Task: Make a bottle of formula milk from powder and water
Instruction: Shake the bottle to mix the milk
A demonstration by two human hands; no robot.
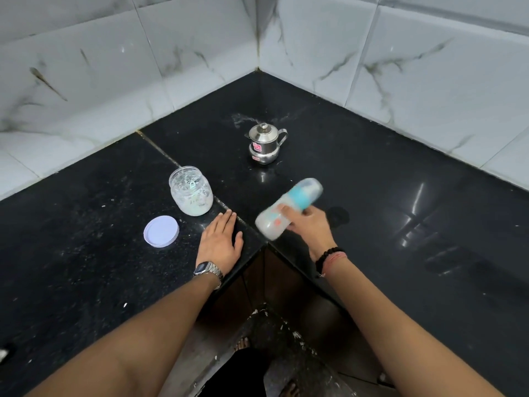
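Observation:
My right hand grips a baby bottle with a blue collar and a clear cap, held tilted above the black counter with its cap end pointing up and right. The bottle is blurred and looks milky white inside. Flat on the counter, fingers together, lies my left hand, holding nothing. Just beyond its fingertips stands an open clear jar with white powder in the bottom. The jar's pale lilac lid rests on the counter to the left.
A small lidded steel pot with a spout and handle stands near the corner of the black L-shaped counter. White marbled wall tiles close in both far sides. Floor and feet show below the counter's inner corner.

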